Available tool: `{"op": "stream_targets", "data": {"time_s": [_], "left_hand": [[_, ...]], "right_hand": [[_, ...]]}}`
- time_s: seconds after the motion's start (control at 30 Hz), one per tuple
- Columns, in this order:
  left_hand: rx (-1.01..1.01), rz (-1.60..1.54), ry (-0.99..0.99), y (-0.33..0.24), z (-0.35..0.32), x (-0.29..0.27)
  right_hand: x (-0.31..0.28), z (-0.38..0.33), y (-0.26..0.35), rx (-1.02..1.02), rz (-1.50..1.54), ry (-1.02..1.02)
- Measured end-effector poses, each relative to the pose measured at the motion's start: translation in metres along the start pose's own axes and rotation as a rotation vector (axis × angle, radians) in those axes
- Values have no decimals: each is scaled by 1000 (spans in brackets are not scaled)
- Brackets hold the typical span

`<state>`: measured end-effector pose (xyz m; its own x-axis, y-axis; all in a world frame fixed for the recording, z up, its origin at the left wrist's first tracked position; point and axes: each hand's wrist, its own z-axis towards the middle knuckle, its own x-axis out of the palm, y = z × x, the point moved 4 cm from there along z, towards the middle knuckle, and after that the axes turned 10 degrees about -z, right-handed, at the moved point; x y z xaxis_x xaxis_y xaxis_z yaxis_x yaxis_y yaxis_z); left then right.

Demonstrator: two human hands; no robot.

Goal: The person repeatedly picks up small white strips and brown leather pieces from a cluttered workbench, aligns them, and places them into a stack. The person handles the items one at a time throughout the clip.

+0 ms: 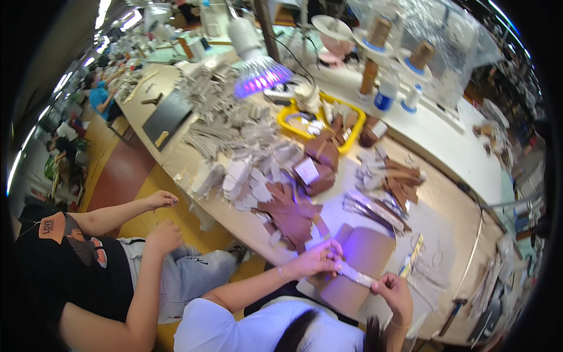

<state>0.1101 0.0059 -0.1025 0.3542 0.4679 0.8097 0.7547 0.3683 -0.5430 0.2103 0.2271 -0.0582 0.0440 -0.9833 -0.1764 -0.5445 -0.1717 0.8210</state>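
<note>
Between my hands a narrow pale strip [356, 276] is stretched across a brown curved block [365, 251] that looks like a cardboard drum. My left hand [321, 260] pinches the strip's left end between thumb and fingers. At the other end, my right hand [394, 292] is closed on the strip with thumb and forefinger. Left of the block lies a fanned pile of brown leather-like strips [293, 217]. Just beyond the block rests a bundle of shiny and brown strips [375, 211]. A yellow patterned stick-like tool [411, 255] lies to its right.
A lit lamp [261, 73] hangs over heaped grey strips [234, 126]. Behind them stands a yellow basket [352, 138] with brown pieces. Thread cones [380, 32] occupy the white back table. A hammer [453, 315] lies at right. A co-worker in black [76, 264] sits at left.
</note>
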Motion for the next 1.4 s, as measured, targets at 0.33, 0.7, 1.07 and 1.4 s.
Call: {"op": "stream_targets", "data": {"time_s": [0.33, 0.7, 1.07, 1.4], "left_hand": [[8, -197, -80, -8, -4, -8], [-46, -23, -165, 0, -2, -17], [-41, -27, -135, 3, 7, -8], [-50, -100, -119, 5, -1, -17]], "right_hand": [[-11, -10, 11, -106, 95, 53], [-7, -13, 2, -40, 205, 13], [0, -4, -17, -71, 282, -18], [23, 2, -48, 8, 542, -49]]}}
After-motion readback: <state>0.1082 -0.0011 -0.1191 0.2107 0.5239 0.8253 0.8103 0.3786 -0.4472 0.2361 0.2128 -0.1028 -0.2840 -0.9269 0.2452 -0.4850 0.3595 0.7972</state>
